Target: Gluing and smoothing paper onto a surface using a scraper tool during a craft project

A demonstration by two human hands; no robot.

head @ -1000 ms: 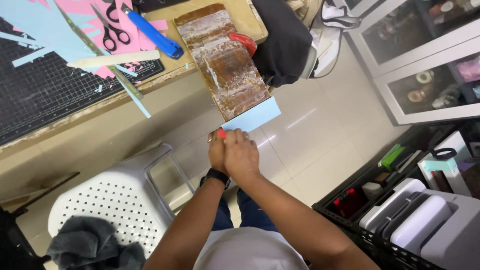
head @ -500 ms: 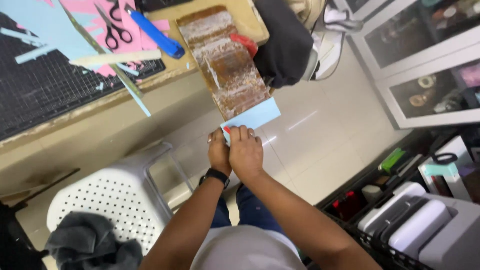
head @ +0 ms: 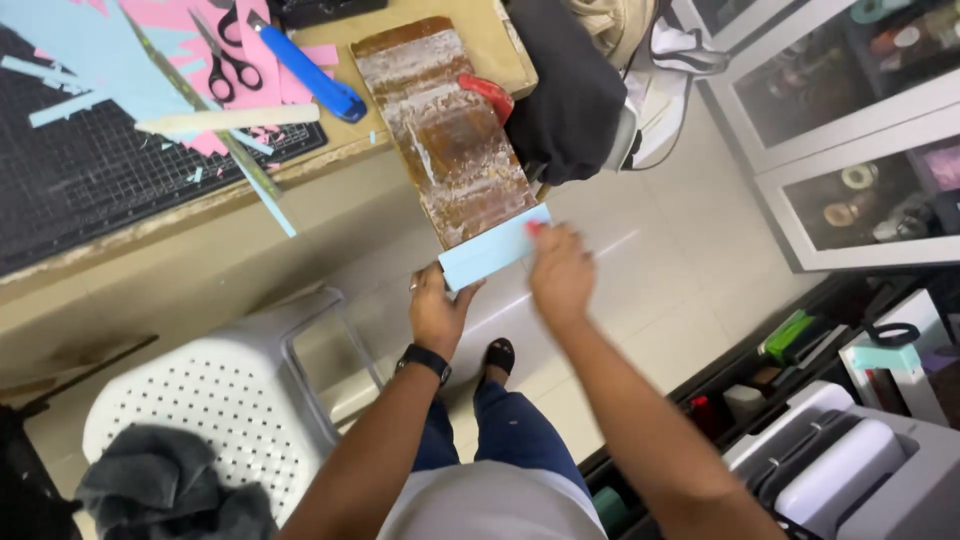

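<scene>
My left hand [head: 436, 310] pinches the left end of a light blue paper strip [head: 490, 252], held flat against the near edge of a brown, glue-stained board [head: 452, 140] that juts off the desk. At the strip's right end, my right hand [head: 560, 272] rests with its fingertips pressing on the paper. A black watch sits on my left wrist.
On the desk [head: 180, 250] lie a black cutting mat [head: 90, 170], pink and blue paper scraps, black scissors [head: 222, 58] and a blue utility knife [head: 305, 70]. A black bag [head: 565, 90] hangs at the desk's end. A white perforated stool [head: 200, 400] stands left; shelves and bins right.
My hands were together below the board, holding the blue strip. Now they have moved apart, the right one sliding along the strip to its right end.
</scene>
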